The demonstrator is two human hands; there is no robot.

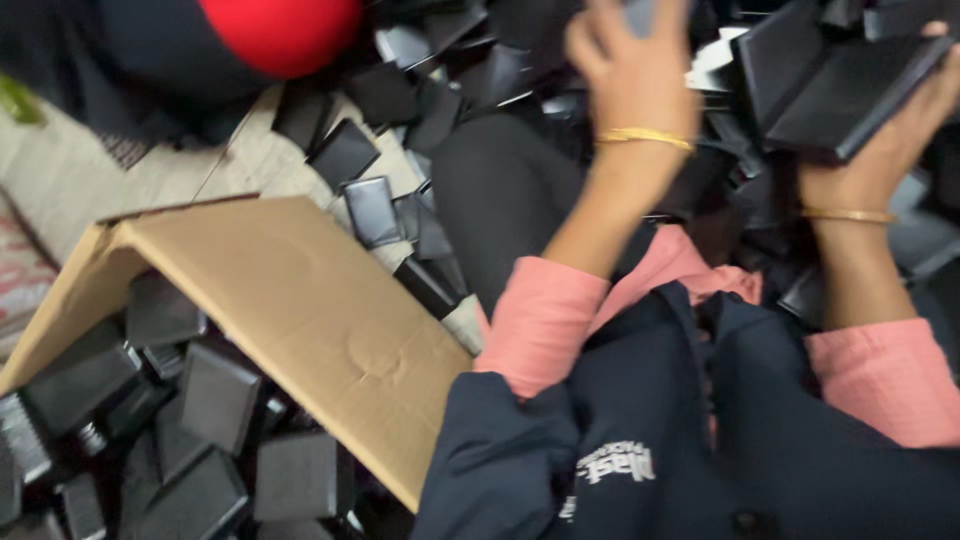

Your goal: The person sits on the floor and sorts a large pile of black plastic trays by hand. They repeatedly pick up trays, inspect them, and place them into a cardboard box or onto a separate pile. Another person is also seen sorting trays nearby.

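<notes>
My left hand [628, 60] reaches up toward the top edge of the view, over a heap of flat black rectangular cases [470, 80]; its fingers run out of frame around something grey that I cannot make out. My right hand [890, 130] grips a black flat case [850, 85] from below at the upper right, next to another black case [775, 55]. Both wrists wear a thin gold bangle, and pink sleeves cover my forearms. A dark navy garment [680, 430] lies across my lap.
A cardboard box [300, 300] with its flap raised stands at the lower left, filled with several black cases [215, 395]. More cases lie scattered on the pale floor [180, 170]. A red round object [285, 30] sits at the top left.
</notes>
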